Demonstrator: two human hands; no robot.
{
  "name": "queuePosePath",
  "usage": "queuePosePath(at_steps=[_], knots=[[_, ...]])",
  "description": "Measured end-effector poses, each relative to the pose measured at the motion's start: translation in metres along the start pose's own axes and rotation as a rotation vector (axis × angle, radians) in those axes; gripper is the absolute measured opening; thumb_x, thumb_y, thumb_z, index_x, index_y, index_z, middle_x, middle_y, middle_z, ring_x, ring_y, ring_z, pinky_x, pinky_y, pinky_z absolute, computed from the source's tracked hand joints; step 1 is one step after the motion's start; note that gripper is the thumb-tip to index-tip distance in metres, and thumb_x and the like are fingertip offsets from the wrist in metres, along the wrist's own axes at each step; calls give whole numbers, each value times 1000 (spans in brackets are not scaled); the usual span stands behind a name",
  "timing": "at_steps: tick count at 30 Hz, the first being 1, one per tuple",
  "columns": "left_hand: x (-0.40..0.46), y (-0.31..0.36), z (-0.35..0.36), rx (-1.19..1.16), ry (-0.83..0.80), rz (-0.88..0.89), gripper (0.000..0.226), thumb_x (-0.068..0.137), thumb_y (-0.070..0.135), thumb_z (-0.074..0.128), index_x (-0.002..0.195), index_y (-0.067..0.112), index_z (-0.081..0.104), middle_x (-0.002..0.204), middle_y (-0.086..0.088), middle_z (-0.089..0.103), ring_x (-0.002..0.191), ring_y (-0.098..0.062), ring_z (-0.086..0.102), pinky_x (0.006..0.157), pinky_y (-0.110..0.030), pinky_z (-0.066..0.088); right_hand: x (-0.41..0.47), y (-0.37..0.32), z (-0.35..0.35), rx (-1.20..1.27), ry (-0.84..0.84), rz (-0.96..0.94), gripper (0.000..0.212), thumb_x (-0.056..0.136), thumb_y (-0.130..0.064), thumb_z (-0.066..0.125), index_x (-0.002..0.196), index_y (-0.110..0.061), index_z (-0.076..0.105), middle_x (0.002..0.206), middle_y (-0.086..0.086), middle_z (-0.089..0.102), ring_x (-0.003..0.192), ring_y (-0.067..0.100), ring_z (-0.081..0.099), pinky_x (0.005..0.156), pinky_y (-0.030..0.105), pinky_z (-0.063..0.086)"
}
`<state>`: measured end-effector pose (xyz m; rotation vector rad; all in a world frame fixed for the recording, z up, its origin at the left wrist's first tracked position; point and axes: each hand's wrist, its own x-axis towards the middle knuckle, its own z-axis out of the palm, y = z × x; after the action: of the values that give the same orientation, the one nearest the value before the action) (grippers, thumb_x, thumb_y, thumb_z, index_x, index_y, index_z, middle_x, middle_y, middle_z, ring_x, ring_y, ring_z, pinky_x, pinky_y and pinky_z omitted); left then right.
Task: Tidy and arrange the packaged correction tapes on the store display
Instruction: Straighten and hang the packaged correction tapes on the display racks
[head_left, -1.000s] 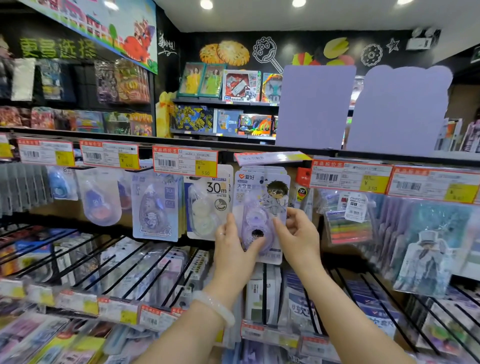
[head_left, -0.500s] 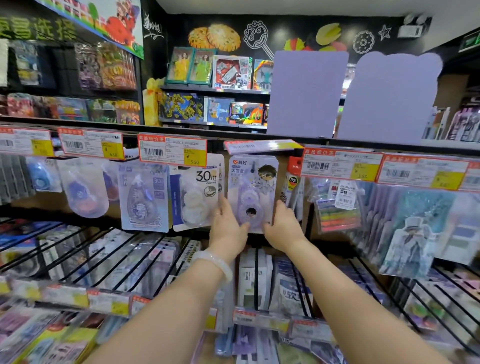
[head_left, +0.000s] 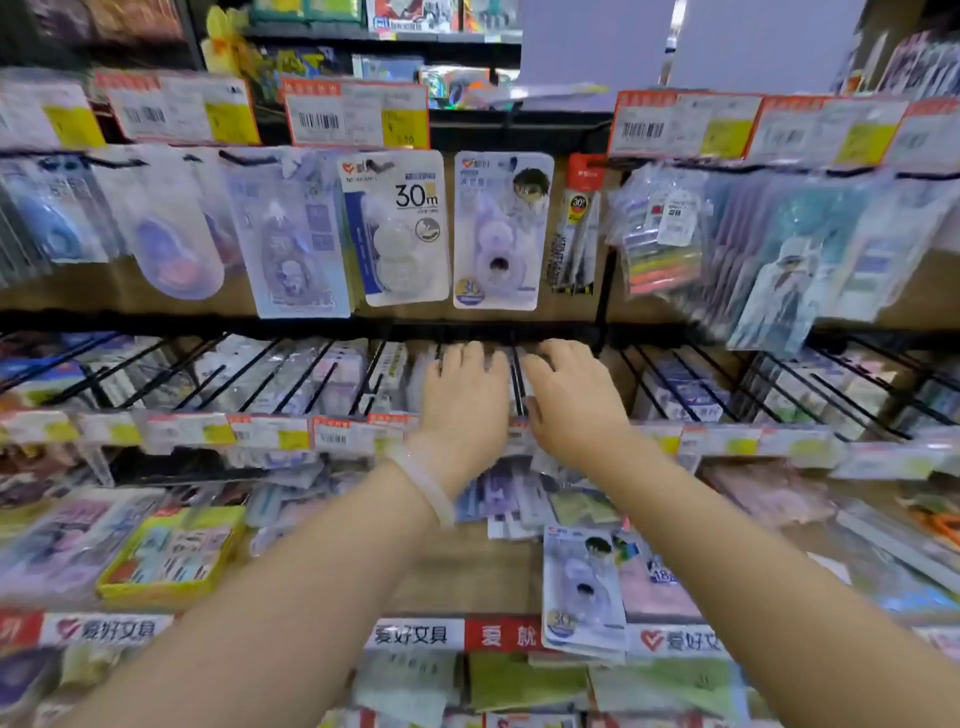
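Note:
A purple correction tape pack with a cartoon boy (head_left: 500, 231) hangs on the top row, beside a white "30m" tape pack (head_left: 400, 228). Both my hands have dropped to the second row of black wire hooks (head_left: 291, 374). My left hand (head_left: 465, 395) lies over the packs hanging there, fingers spread and reaching in. My right hand (head_left: 571, 397) lies next to it on the neighbouring packs, fingers bent forward. What the fingertips touch is hidden. Another purple tape pack (head_left: 582, 587) lies loose on the wooden shelf below.
Price tags (head_left: 358, 114) line the top rail and a second strip (head_left: 270, 434) fronts the lower hooks. Blue and purple tape packs (head_left: 291, 234) hang at left, marker sets (head_left: 662, 234) at right. A yellow box (head_left: 171, 556) sits on the lower shelf.
Both hands let go of the purple cartoon pack, which now hangs on the top row, and moved down to the second row of hooks. The camera tilted downward.

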<state>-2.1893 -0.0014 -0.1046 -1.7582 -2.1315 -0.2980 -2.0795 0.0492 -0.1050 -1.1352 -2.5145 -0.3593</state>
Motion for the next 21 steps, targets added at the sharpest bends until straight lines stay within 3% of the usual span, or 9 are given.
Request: queuePosePath(at_steps=[2,4,6,9,10,12,14,16,21], knots=[[-23,3,5,-18,-31,31,52,87,19,57,135,14,38,140,-11,36,129,-30,35,99,-38,34,-24,-6,12,85,79,-5,30,64,-3,72,92,1,62,97,22,58,86,40,57,66,39,45],[-44,6,16,-57,56,90,51,73,15,72,122,12,55,127,-15,52,113,-33,51,85,-37,44,-52,-9,26,157,137,-32,20,59,1,67,78,0,60,80,20,57,68,36,55,59,37,37],[-62,10,32,-48,79,151,47,49,14,85,93,12,69,94,-13,65,79,-32,63,59,-32,49,-78,-11,42,199,139,-81,13,65,0,60,76,-3,55,76,19,56,63,34,52,55,36,37],[-89,21,64,-53,-6,202,43,39,22,86,78,15,70,77,-6,64,66,-27,62,49,-27,45,-113,-8,69,221,5,-15,16,70,-10,48,74,-3,61,74,17,58,62,36,56,51,37,48],[-97,26,71,-56,-72,217,40,44,23,85,80,16,69,80,-6,63,71,-27,62,52,-28,46,-122,-6,78,217,-47,13,19,70,-12,47,73,-3,63,73,16,59,62,36,57,51,37,50],[-111,37,85,-64,-236,219,34,72,22,71,105,16,63,106,-7,58,98,-28,57,71,-32,46,-138,-2,92,212,-149,85,23,72,-13,48,82,-2,66,79,18,59,70,39,59,58,38,50],[-119,47,105,-50,-327,233,33,88,17,50,121,15,49,125,-8,46,118,-28,42,88,-35,39,-152,6,105,169,-282,163,29,84,-12,50,110,-3,60,107,18,57,101,38,54,79,37,43],[-121,56,116,-10,-417,240,34,89,17,47,123,13,46,129,-9,42,120,-29,38,91,-36,36,-162,18,118,159,-383,237,34,92,-16,48,125,-7,51,125,14,49,118,30,43,88,32,34],[-111,82,153,7,-528,236,39,90,17,48,128,9,43,129,-14,46,120,-31,40,92,-36,37,-173,49,148,171,-474,312,37,92,-17,49,128,-8,48,131,15,45,123,31,40,94,35,36]])
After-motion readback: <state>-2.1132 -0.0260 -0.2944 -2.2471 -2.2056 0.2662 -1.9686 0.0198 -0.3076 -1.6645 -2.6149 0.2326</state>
